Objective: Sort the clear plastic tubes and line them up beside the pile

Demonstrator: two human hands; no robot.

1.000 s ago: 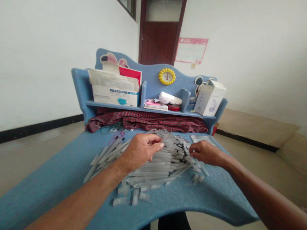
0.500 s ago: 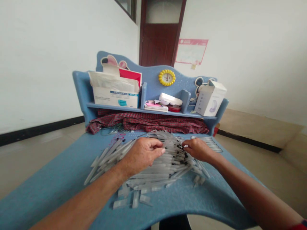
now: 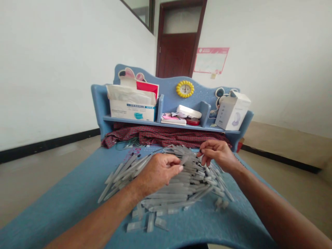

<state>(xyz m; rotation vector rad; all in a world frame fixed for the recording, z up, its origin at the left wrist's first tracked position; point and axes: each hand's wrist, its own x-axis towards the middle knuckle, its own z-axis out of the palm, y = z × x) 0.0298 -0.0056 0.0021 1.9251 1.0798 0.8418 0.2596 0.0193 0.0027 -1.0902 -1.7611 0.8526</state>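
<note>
A heap of whitish translucent pens, many with black ends, spreads over the blue desk. Above the middle of the heap, my left hand pinches a translucent pen piece between thumb and forefinger; its far end points toward my right hand. My right hand is at the heap's right rear, its fingertips closed on a small black piece, too small to identify. Several short translucent pen caps lie near the front of the heap. A few more small translucent pieces sit at its right.
Behind the heap, a bunched checked cloth lies under the blue shelf. The shelf carries a mask box, papers with a white case, and a white carton. A yellow clock is on the backboard.
The view has shifted, so the desk appears lower and further right. My right hand has lifted slightly, showing the black piece in its fingertips. The translucent piece in my left hand now shows more clearly.
</note>
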